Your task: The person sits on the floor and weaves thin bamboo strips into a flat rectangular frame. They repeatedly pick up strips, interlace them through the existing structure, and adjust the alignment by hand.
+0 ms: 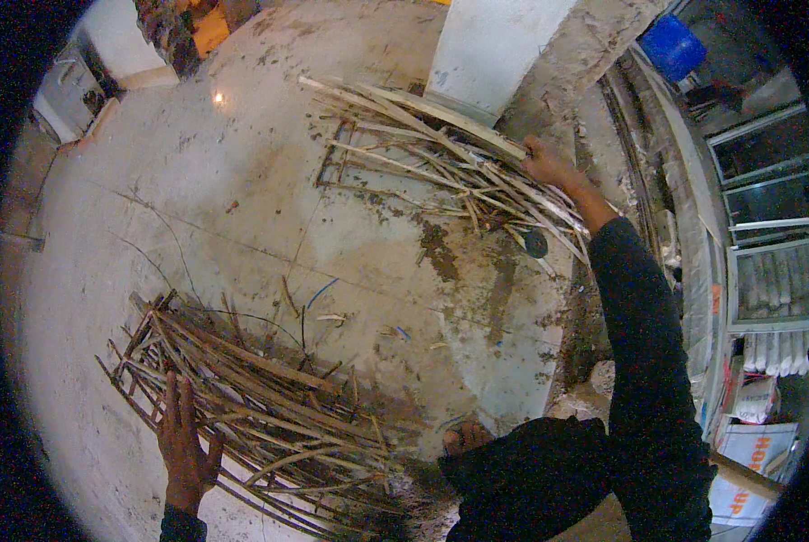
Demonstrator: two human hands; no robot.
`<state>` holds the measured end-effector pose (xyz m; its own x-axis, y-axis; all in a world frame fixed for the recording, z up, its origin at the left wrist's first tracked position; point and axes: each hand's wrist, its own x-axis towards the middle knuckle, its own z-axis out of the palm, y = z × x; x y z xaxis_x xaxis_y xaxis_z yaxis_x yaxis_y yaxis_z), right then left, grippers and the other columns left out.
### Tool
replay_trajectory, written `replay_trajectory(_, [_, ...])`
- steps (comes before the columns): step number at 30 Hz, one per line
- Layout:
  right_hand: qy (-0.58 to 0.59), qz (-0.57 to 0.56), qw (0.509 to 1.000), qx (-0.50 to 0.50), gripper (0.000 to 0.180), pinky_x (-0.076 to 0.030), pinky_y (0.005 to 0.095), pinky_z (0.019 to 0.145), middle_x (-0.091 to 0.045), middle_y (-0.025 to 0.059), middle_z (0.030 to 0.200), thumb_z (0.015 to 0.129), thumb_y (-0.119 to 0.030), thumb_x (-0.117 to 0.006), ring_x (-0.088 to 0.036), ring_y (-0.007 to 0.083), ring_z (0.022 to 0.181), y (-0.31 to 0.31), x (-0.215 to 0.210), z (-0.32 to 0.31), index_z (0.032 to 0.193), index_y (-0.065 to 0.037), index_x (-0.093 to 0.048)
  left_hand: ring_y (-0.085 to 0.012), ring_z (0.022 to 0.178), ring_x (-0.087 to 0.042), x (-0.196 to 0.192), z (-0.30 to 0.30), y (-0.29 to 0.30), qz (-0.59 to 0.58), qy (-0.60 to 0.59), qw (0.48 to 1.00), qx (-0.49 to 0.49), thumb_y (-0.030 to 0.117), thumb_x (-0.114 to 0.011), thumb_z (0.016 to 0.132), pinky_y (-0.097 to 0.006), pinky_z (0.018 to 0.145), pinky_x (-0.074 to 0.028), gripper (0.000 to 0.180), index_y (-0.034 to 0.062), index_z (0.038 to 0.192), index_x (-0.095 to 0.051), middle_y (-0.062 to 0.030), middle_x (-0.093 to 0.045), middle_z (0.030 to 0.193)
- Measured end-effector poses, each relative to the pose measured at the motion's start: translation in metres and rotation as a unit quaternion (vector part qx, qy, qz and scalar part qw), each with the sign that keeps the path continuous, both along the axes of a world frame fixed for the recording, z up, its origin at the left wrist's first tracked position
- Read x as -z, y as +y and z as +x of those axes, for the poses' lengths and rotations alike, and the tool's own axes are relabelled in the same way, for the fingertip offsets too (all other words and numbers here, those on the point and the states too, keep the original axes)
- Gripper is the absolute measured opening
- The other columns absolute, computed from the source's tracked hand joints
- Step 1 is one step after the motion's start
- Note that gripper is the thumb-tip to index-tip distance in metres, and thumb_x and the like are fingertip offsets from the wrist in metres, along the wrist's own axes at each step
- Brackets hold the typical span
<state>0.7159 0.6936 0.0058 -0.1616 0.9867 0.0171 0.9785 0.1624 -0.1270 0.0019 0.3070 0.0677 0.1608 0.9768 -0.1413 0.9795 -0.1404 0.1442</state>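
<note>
My right hand [551, 164] reaches out to the far right, its fingers closed on the near end of a pale wooden strip [490, 135]. That strip lies along the top of a loose pile of thin wooden sticks [432, 158] on the floor. At the lower left, my left hand [186, 441] is open, fingers stretched out over the edge of a larger heap of brown sticks [251, 388]. Whether its palm touches the heap I cannot tell. A small dark round thing [535, 242] sits beside the far pile.
A white pillar [486, 54] rises behind the far pile. Along the right stand window frames [775, 208] and stacked long pieces [639, 135], with a blue container [673, 47] beyond. Stray twigs and a blue strip [322, 292] lie on the stained floor. My foot [467, 437] shows near the heap.
</note>
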Motion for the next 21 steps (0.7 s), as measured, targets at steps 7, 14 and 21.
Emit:
replay_trajectory(7, [-0.051, 0.006, 0.998, 0.019, 0.041, -0.051, 0.0576, 0.082, -0.069, 0.0269, 0.096, 0.097, -0.039, -0.064, -0.067, 0.0471, 0.094, -0.090, -0.032, -0.083, 0.114, -0.002, -0.057, -0.0462, 0.150, -0.031, 0.002, -0.002, 0.001, -0.011, 0.038, 0.999, 0.003, 0.045, -0.064, 0.089, -0.055, 0.115, -0.032, 0.094, 0.0058, 0.164, -0.023, -0.0233, -0.017, 0.170])
replay_trajectory(14, [-0.053, -0.066, 0.995, 0.058, 0.057, -0.051, 0.0563, 0.090, -0.070, 0.0275, 0.101, 0.093, -0.048, -0.068, -0.066, 0.0467, 0.103, -0.066, -0.029, -0.039, 0.125, -0.003, -0.058, -0.0461, 0.150, -0.031, 0.001, -0.003, 0.001, -0.019, 0.050, 0.999, 0.000, 0.044, -0.064, 0.089, -0.055, 0.118, -0.030, 0.094, 0.0057, 0.164, -0.023, -0.0236, -0.018, 0.170])
replay_trajectory(21, [-0.032, -0.098, 0.994, 0.047, 0.084, -0.049, 0.0506, 0.101, -0.069, 0.0270, 0.121, 0.082, -0.066, -0.074, -0.065, 0.0418, 0.117, -0.041, 0.006, -0.023, 0.133, -0.001, -0.062, -0.0455, 0.151, -0.031, 0.003, -0.004, -0.001, 0.002, 0.007, 1.000, 0.006, 0.036, -0.065, 0.086, -0.055, 0.120, -0.027, 0.093, 0.0042, 0.163, -0.023, -0.0252, -0.018, 0.169])
